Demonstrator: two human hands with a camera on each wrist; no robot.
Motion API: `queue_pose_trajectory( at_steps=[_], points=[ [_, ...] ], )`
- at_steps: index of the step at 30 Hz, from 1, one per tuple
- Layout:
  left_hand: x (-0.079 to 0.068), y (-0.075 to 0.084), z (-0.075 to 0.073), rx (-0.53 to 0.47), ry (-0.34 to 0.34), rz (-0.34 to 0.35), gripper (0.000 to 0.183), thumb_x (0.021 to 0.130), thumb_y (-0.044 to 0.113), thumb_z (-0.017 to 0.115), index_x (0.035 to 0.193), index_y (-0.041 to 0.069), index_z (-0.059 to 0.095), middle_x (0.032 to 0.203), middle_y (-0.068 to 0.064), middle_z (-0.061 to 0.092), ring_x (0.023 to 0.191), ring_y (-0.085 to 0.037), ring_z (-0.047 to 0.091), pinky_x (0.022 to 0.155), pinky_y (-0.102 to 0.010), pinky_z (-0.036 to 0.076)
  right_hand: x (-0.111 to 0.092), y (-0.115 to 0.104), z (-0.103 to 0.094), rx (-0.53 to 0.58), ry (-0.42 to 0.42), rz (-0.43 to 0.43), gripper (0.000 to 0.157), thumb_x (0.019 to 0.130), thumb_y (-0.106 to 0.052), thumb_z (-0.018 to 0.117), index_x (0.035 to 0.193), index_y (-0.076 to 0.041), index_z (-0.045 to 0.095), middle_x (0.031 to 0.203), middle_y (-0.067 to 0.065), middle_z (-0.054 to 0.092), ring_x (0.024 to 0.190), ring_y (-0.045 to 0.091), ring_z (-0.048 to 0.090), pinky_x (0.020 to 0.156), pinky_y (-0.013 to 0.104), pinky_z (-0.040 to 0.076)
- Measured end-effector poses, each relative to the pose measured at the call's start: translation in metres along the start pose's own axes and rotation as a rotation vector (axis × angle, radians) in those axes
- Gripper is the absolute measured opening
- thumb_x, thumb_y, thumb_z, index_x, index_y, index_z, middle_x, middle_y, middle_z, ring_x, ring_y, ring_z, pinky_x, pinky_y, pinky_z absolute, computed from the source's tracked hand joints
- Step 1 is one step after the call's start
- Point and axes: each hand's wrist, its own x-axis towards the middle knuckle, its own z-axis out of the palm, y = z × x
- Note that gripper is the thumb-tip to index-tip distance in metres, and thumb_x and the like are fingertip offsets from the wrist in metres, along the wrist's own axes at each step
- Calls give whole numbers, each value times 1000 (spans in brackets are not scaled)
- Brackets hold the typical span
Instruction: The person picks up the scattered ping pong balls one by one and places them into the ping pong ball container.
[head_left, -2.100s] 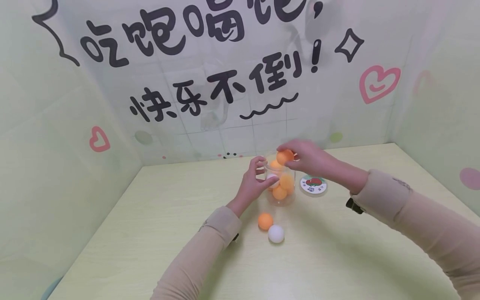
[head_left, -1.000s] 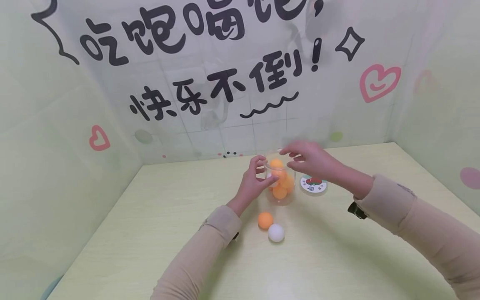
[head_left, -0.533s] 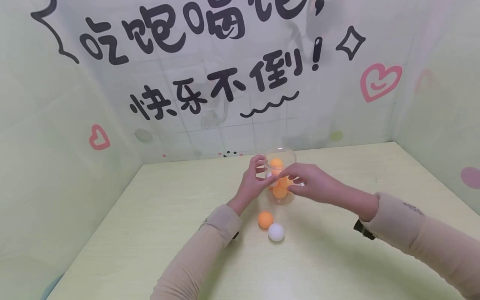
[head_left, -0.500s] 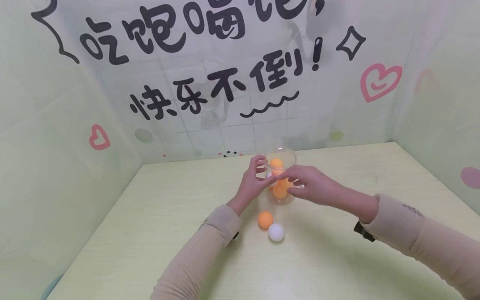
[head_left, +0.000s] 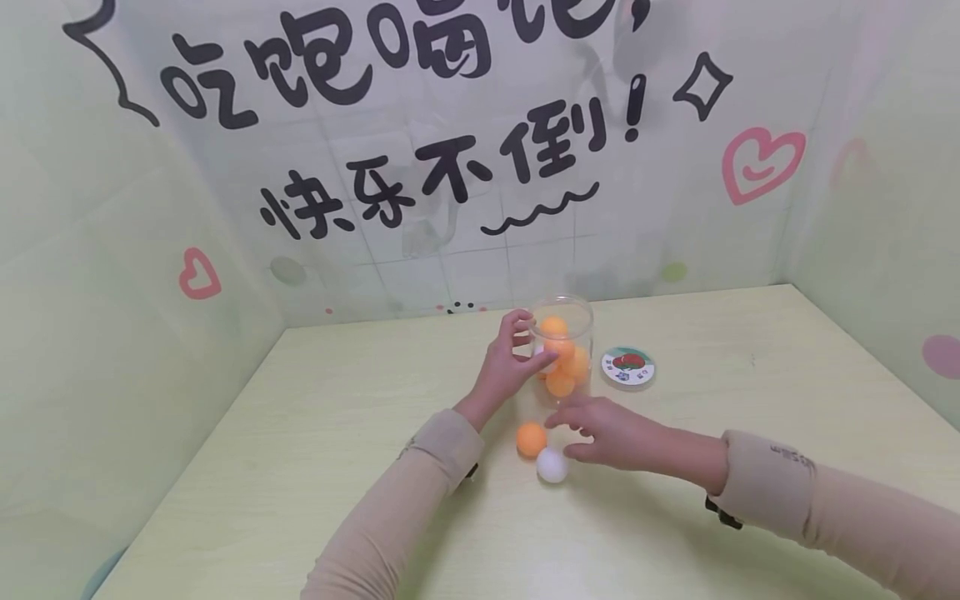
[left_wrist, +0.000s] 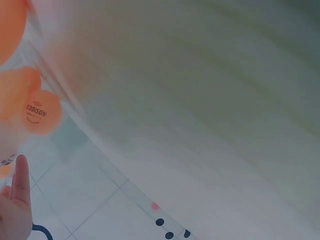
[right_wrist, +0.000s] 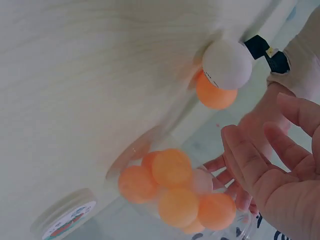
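Note:
A clear round jar [head_left: 588,333] with several orange ping-pong balls [head_left: 560,383] and a white one inside stands upright on the table. My left hand [head_left: 504,371] grips its left side, thumb across the front and fingers behind the rim. In the right wrist view the jar's balls [right_wrist: 178,207] show through its wall. My right hand [head_left: 615,433] hovers just right of a loose orange ball [head_left: 531,439] and a loose white ball [head_left: 552,465], its fingers [right_wrist: 250,150] parted with nothing between them. The left wrist view shows only one finger [left_wrist: 21,182] of the left hand beside the balls.
A round lid [head_left: 628,367] with a red and green picture lies on the table [head_left: 360,417] right of the jar. Behind stands a white printed wall sheet [head_left: 465,242], with pale side walls left and right.
An orange ball went from my right hand into the jar. That hand then came down and toward me, to the loose balls. The left hand has kept its place on the jar.

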Motion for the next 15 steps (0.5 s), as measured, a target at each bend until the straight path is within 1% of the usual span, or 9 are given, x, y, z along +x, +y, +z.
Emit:
queue_pose_trajectory(
  at_steps=[4,7,15],
  points=[
    [-9,18,-3,10,-4,0,57,83,14,68,128,8,32,131,-18,43,116,-36,49,87,-39,51,-1,1,9,-19,-25,-6,30,79,-8,69,108,-1,63,102,9,61,87,22,60,70,24,51],
    [-10,21,-3,13,-5,-8,57,83,15,67,128,9,32,131,-17,43,116,-35,49,87,-38,50,-2,1,14,-22,-44,-1,31,78,-9,69,108,-3,62,102,8,62,93,21,59,75,27,52],
    [-9,21,-3,15,-6,-16,59,82,16,69,128,9,32,132,-17,43,117,-34,49,87,-38,50,-5,0,25,-17,-55,-13,31,77,-7,69,108,-6,63,99,6,60,86,15,58,76,26,51]
  ],
)
